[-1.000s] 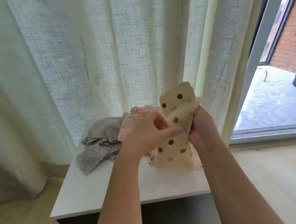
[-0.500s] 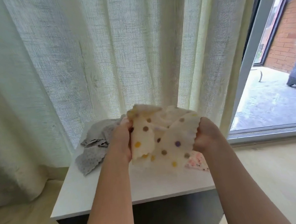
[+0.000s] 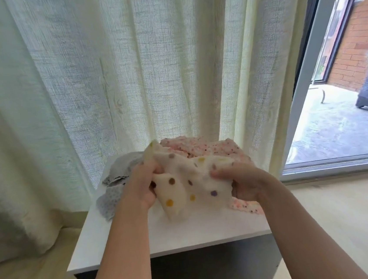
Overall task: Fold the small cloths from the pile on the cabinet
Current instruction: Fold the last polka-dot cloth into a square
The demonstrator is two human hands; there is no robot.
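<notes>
Dotted cloth (image 3: 188, 185) is off the cabinet (image 3: 188, 234), strung between both hands. Its long axis runs left-right, roughly parallel to the cabinet's front edge, and it sags in the middle. One lower corner hangs close to the top; can't tell if it touches.

Left hand (image 3: 141, 188): fingers curled round the cloth's left edge, fabric bunched in the grip, one corner poking up above the knuckles.
Right hand (image 3: 245, 184): curled onto the right edge, thumb on top, fingers tucked under.

The hands sit at about the same height and reach, so neither is nearer. The cloth lies directly between them, and the fold likely turns on that axis: either one edge goes across to meet the other, or the cloth gets laid flat on the bare patch of cabinet top just below it.

Rest of the pile: pink speckled cloths (image 3: 204, 149) just behind the held cloth, reaching under the right hand. Grey cloths (image 3: 115, 183) are beside the left hand, at back-left.

The held cloth looks crumpled and its edges aren't squared, so it probably needs straightening first.
</notes>
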